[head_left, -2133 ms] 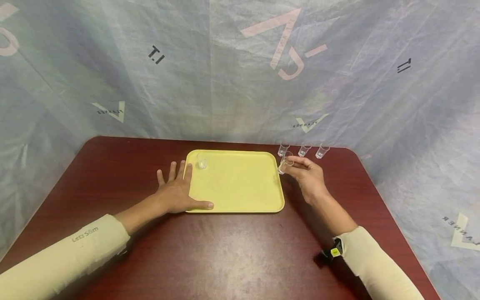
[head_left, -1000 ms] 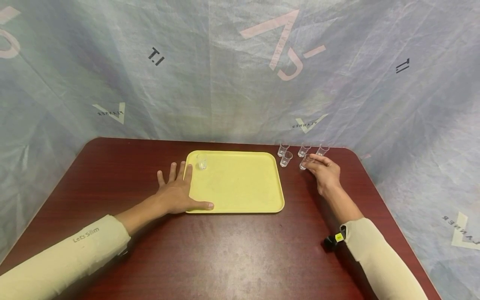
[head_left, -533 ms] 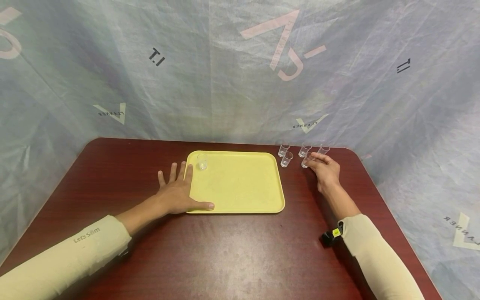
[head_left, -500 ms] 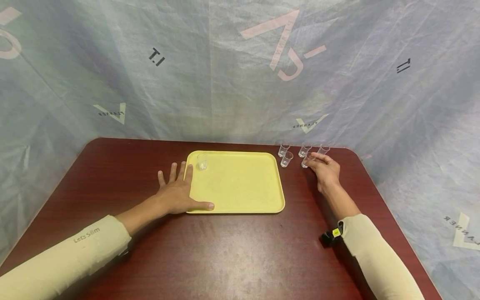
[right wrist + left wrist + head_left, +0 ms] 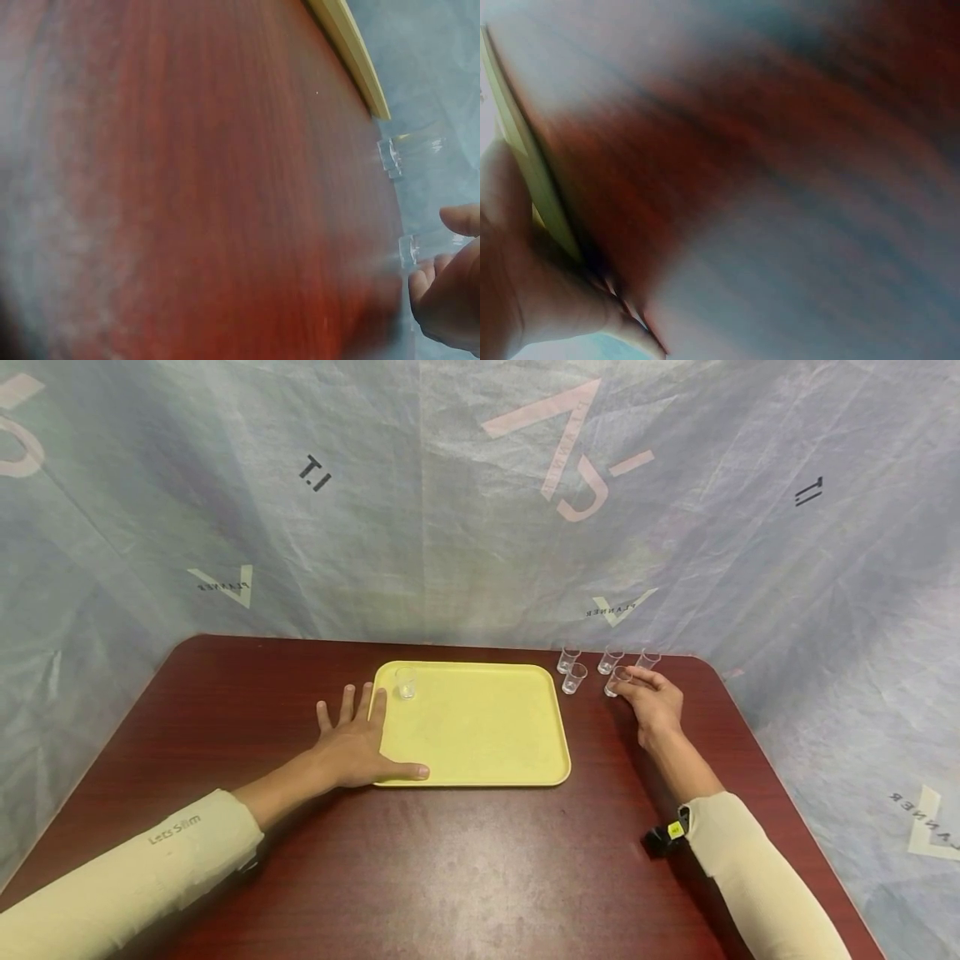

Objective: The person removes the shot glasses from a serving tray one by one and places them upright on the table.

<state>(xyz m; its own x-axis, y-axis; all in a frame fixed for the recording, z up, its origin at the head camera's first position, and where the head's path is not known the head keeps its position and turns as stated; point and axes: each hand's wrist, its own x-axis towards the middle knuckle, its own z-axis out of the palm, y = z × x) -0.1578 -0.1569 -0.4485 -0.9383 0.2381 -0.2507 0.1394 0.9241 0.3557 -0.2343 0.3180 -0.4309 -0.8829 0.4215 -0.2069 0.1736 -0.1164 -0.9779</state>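
My right hand (image 5: pixel 651 700) pinches a small clear shot glass (image 5: pixel 617 683) between thumb and fingers, right of the yellow tray (image 5: pixel 480 731). In the right wrist view, that glass (image 5: pixel 420 249) looks upright, its base at table level. Close by stand several more glasses: one front-left of it (image 5: pixel 573 679), and a back row with a left one (image 5: pixel 567 659), a middle one (image 5: pixel 610 661) and a partly hidden right one (image 5: pixel 647 660). On the tray's far left corner is another shot glass (image 5: pixel 406 683). My left hand (image 5: pixel 352 745), fingers spread, rests on the tray's left edge.
A dark red wooden table (image 5: pixel 465 868) carries everything. Grey printed cloth (image 5: pixel 420 510) hangs behind and at both sides, close to the table's far edge. A black wrist device (image 5: pixel 663 837) sits at my right cuff.
My right hand has carried its shot glass from beside the tray's right edge rightward, in front of the back row. During the last second it barely moves. The left hand stays put.
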